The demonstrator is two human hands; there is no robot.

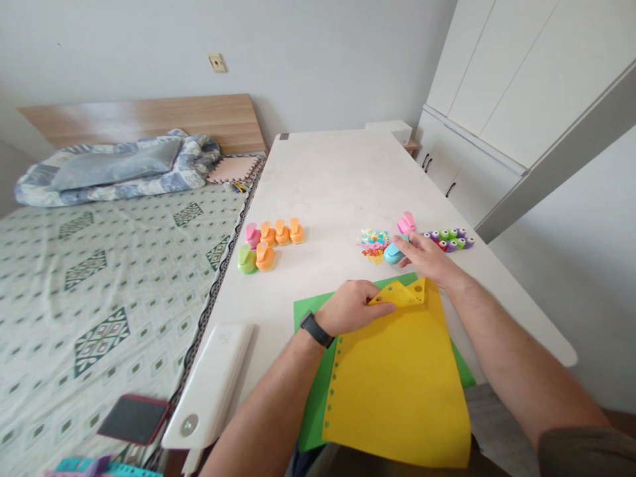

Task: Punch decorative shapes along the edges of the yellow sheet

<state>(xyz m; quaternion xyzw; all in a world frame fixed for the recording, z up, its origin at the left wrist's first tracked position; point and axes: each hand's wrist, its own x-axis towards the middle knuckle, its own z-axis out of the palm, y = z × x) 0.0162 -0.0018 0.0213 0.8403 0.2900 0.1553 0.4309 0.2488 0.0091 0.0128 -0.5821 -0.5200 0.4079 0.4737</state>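
Observation:
A yellow sheet of paper (392, 384) with small flower-shaped holes down its left edge lies over a green sheet (314, 391). My left hand (355, 305), with a dark watch band on its wrist, pinches the far edge of the yellow sheet, which is curled up and shows more punched holes. Beyond that edge, my right hand (422, 255) grips a light blue craft punch (395, 250) above the table, apart from the paper. Small colourful paper cut-outs (372, 242) lie in a pile just left of the punch.
Orange craft punches (282, 232), with pink and green ones, stand at the left of the white table (328, 179). A pink punch (406, 222) and a row of small purple, green and red punches (452, 238) stand at right. A white elongated device (213, 384) lies near the left edge.

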